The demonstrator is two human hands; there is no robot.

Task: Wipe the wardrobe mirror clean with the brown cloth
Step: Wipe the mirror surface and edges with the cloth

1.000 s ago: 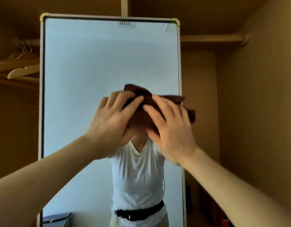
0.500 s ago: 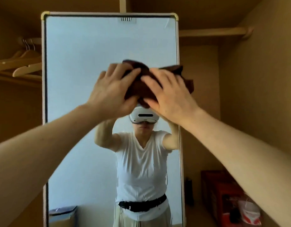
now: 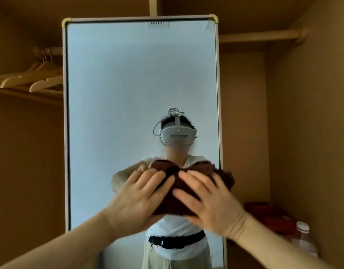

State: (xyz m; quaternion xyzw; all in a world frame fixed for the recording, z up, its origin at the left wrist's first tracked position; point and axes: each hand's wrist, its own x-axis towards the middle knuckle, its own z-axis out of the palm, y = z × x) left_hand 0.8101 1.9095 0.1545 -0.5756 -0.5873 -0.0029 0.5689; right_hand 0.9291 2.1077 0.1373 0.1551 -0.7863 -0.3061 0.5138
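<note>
A tall mirror (image 3: 117,94) in a pale frame with gold corners stands upright in the wardrobe. A bunched brown cloth (image 3: 172,199) lies flat against the glass at the lower right of the mirror. My left hand (image 3: 136,199) presses on the cloth's left half with fingers spread. Beside it, my right hand (image 3: 212,202) presses the right half the same way. The cloth's right end reaches the mirror's right frame. The glass reflects a person in a white shirt and a headset.
Wooden hangers (image 3: 31,78) hang on a rail at the left. A wooden rail (image 3: 260,33) crosses the upper right. Red boxes (image 3: 268,212) and a plastic bottle (image 3: 303,239) sit on the floor at the lower right. Brown wardrobe walls close in both sides.
Both hands have slid the cloth down the glass, from above the reflected head to chest height. The view has tilted so more of the mirror top shows.
</note>
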